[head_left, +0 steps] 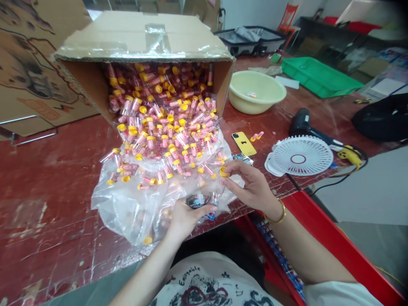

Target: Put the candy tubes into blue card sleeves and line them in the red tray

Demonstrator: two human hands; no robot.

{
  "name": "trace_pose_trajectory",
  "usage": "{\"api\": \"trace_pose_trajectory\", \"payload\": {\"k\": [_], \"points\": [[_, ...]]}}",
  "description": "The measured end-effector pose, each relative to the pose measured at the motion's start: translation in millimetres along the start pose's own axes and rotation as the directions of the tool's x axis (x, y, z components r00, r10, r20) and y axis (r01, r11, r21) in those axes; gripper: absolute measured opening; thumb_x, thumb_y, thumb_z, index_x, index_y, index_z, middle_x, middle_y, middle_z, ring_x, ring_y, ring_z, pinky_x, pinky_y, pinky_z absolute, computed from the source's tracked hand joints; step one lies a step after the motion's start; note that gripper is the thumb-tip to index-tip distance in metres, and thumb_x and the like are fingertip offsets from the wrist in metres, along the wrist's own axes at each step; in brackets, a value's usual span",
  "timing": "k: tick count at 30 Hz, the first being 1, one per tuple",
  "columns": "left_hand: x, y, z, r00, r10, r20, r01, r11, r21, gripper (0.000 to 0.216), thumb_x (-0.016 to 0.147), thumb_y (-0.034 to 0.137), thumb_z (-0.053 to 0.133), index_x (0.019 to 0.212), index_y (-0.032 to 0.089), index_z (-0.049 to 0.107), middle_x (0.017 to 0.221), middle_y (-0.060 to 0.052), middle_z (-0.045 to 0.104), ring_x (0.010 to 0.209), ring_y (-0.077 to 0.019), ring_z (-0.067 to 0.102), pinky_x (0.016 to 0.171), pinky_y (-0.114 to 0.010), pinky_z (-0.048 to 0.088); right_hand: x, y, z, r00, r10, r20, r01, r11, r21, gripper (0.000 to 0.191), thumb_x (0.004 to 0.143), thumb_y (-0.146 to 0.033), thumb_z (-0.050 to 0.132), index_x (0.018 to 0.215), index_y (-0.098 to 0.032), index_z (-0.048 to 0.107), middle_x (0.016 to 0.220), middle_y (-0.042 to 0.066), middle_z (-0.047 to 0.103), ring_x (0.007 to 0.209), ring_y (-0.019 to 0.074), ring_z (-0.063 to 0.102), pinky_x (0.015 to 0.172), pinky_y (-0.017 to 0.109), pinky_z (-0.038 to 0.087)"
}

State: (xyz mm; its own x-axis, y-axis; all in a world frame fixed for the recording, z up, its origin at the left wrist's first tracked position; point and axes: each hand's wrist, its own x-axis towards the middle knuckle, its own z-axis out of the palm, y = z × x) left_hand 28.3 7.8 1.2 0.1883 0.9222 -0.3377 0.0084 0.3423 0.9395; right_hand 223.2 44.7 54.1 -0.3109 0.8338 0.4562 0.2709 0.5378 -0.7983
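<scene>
A cardboard box point(140, 36) lies on its side on the red table point(47, 170), spilling several clear tubes with yellow caps point(165, 127) onto a clear plastic bag point(127, 204). My right hand point(248, 185) pinches a loose yellow cap point(224, 172) between thumb and fingers. My left hand point(185, 216) is closed around a small clear tube with a dark printed packet point(197, 200), just below the pile at the table's front edge.
A yellow phone point(244, 143) and a stray capped tube point(256, 136) lie right of the pile. A cream basin point(256, 91), a green tray point(315, 76), a white fan point(299, 156) and a black hair dryer point(302, 123) stand further right. A red crate point(318, 238) sits below.
</scene>
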Motion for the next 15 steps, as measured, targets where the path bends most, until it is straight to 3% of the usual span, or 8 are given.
{"api": "trace_pose_trajectory", "payload": {"k": [3,6,9,11,15], "points": [[-2,5,2,1.000,-0.010,-0.015,0.011,0.999,0.050,0.031,0.060,0.034,0.082,0.072,0.010,0.067,0.068,-0.003,0.063,0.063,-0.0117,0.054,0.062,-0.021,0.043,7,-5,-1,0.995,-0.026,0.092,0.032,0.997,-0.064,0.011,0.085,-0.017,0.060,0.094,-0.016,0.055,0.089,0.006,0.057,0.083,0.0151,0.053,0.076,0.031,0.045],[-4,4,3,1.000,-0.014,-0.006,0.014,1.000,0.020,0.031,0.060,0.034,0.082,0.074,0.011,0.068,0.069,-0.003,0.064,0.065,-0.0128,0.057,0.064,-0.021,0.045,9,4,6,0.982,0.101,0.163,-0.120,0.986,0.113,0.010,0.085,-0.021,0.062,0.089,-0.015,0.055,0.084,0.004,0.056,0.077,0.0131,0.053,0.072,0.029,0.046],[-4,0,3,0.996,-0.069,0.064,0.076,0.990,-0.116,0.032,0.065,0.037,0.079,0.074,0.010,0.066,0.072,-0.007,0.066,0.066,-0.0167,0.061,0.065,-0.026,0.050,3,17,16,0.949,0.288,0.132,-0.316,0.865,0.389,0.018,0.083,-0.027,0.066,0.086,-0.016,0.052,0.082,0.003,0.055,0.073,0.0110,0.054,0.069,0.026,0.047],[-4,-1,4,0.988,-0.117,0.101,0.139,0.958,-0.251,0.032,0.067,0.037,0.078,0.079,0.010,0.065,0.075,-0.008,0.067,0.067,-0.0187,0.063,0.066,-0.030,0.052,-6,22,22,0.929,0.353,0.112,-0.362,0.800,0.479,0.021,0.083,-0.029,0.066,0.088,-0.016,0.050,0.082,0.002,0.055,0.074,0.0107,0.054,0.070,0.025,0.047],[-3,6,13,0.970,-0.189,0.154,0.240,0.861,-0.448,0.039,0.067,0.032,0.080,0.094,0.010,0.064,0.083,-0.010,0.067,0.070,-0.0190,0.065,0.067,-0.029,0.053,-28,17,27,0.927,0.302,0.222,-0.374,0.780,0.502,0.038,0.081,-0.033,0.069,0.104,-0.020,0.042,0.094,0.004,0.054,0.087,0.0151,0.056,0.076,0.028,0.049]]}}
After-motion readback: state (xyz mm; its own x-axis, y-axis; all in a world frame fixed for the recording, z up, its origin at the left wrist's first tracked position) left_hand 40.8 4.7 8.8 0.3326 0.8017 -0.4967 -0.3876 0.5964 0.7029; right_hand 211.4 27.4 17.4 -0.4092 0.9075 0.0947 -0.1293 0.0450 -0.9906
